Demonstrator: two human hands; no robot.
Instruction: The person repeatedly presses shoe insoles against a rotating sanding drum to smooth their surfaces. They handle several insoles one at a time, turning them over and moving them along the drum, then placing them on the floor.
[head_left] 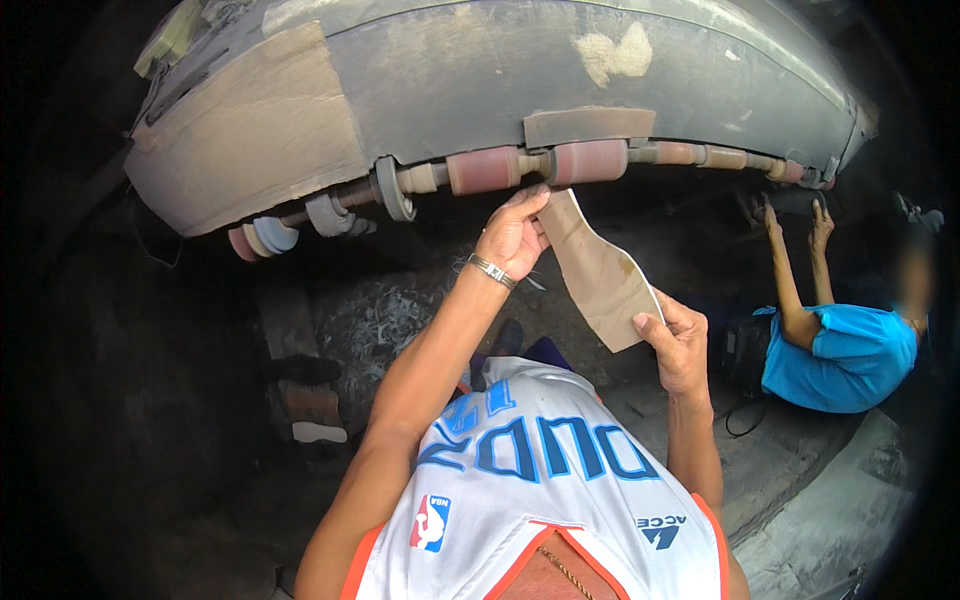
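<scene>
A tan, insole-shaped sheet (600, 272) with a thin white edge is stretched between my two hands. My left hand (515, 238) pinches its narrower far end between thumb and fingers. At the near right end, my right hand (682, 345) grips the wider part, thumb on top. Just beyond the far tip is a reddish sanding drum (590, 162) on a long shaft; the tip lies right by the drum's lower edge, and I cannot tell whether they touch.
Several other drums and wheels, among them a red drum (484, 170), line the shaft under a grey machine housing (440, 80). At the right a person in a blue shirt (845, 355) reaches toward its far end. A white insole-shaped piece (319, 432) lies lower left, near shavings (375, 320).
</scene>
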